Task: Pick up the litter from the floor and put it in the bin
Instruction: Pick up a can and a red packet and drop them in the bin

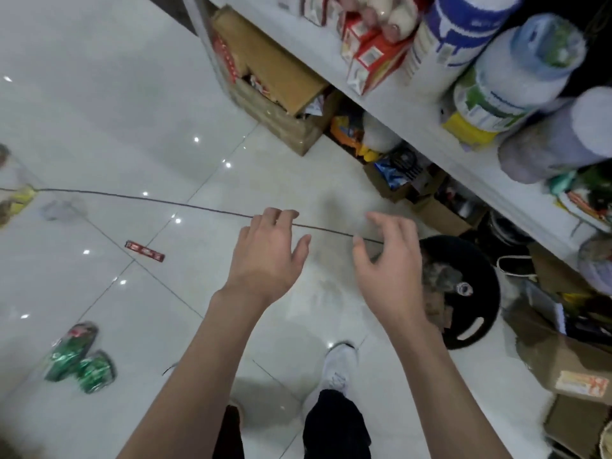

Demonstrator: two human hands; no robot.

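White tiled floor (99, 94), glossy, one shelf unit (397, 104) along its right side.

- Bin (486, 293): black, round, on the floor below the shelf, just beside the right hand. Crumpled scraps already lie inside.
- Left hand (268, 256): fingers loosely spread, holding nothing, raised over the floor.
- Right hand (387, 266): fingers loosely spread, holding nothing, near the bin's rim.
- Red wrapper (144, 251): flat on the floor, left of the left hand, well apart from the bin. Long axis runs upper left to lower right in view.
- Green cans (79, 357): crushed, two or three together, lower left. Long axes run lower left to upper right.
- Yellow litter (20, 200): far left edge, blurred.

Progress, judged: partly done; some litter is binned, and the wrapper, cans and yellow pieces remain to collect.
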